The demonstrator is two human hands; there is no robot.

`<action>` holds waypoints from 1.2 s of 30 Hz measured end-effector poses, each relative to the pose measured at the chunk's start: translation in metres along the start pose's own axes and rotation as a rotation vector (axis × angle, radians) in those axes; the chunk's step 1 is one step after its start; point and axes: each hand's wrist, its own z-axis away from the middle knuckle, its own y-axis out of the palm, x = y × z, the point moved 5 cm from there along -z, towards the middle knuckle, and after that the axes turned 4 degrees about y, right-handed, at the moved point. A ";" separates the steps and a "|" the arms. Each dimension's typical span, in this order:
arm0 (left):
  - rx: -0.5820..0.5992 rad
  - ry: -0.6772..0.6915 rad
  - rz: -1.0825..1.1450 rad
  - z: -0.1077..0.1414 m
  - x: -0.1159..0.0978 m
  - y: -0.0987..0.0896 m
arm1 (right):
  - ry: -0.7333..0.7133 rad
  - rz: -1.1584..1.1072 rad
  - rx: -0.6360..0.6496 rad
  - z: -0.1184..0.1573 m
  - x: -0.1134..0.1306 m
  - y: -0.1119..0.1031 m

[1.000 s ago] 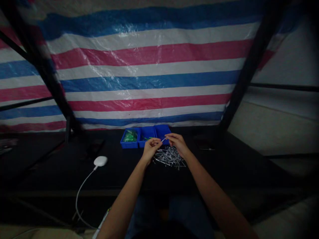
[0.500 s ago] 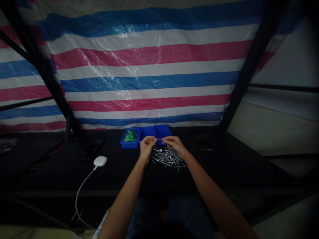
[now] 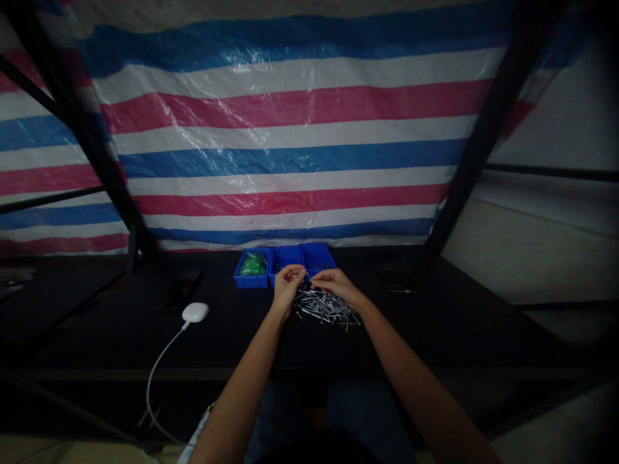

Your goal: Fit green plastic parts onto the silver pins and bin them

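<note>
Both my left hand [image 3: 285, 291] and right hand [image 3: 339, 287] pinch one slim silvery piece [image 3: 308, 276] (tiny from here) by the heaped silvery metal rods [image 3: 325, 307].

Pile of shiny metal pcs [image 3: 326, 305]

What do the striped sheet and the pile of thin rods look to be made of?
Striped red, white and blue sheet: probably woven plastic, glossy; creases catch glare.

Pile of thin silvery rods: likely metal, smooth and shiny, from their bright glints.
</note>
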 end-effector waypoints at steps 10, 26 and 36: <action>0.113 0.019 -0.117 0.004 -0.002 0.010 | 0.014 0.071 0.147 0.005 0.003 0.014; 0.153 0.014 -0.198 0.004 0.007 0.012 | -0.158 0.027 -0.454 -0.007 -0.006 -0.038; 0.208 0.067 -0.311 0.004 0.013 0.012 | -0.038 0.479 -0.649 -0.001 -0.014 -0.051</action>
